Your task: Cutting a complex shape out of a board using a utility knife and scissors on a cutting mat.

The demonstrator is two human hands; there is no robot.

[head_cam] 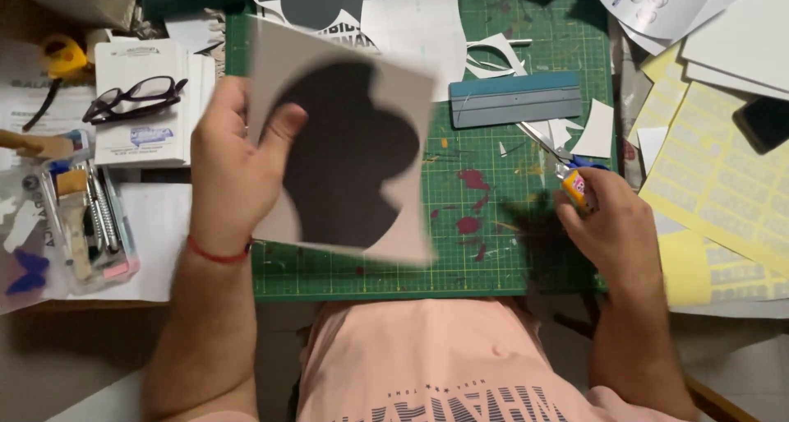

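Clearly gripped by left hand (pixel 234 163), thumb pinched over one grey card (pixel 345 155) above green mat (pixel 493 262), long axis upright, tilted slightly. Right hand (pixel 612 225) curled around one small orange knife (pixel 578 187), tip pointing up-left.

There is one view only, from a camera on the person's head, looking almost straight down over the chest onto the tabletop. It sits close: the green mat (pixel 493 249) fills the middle of the frame, the pink shirt (pixel 427 356) takes the bottom edge, and both forearms run in from below. The far edge of the mat lies at the top. Glasses (pixel 136 97) lie at the left side, yellow sheets (pixel 715 184) at the right.
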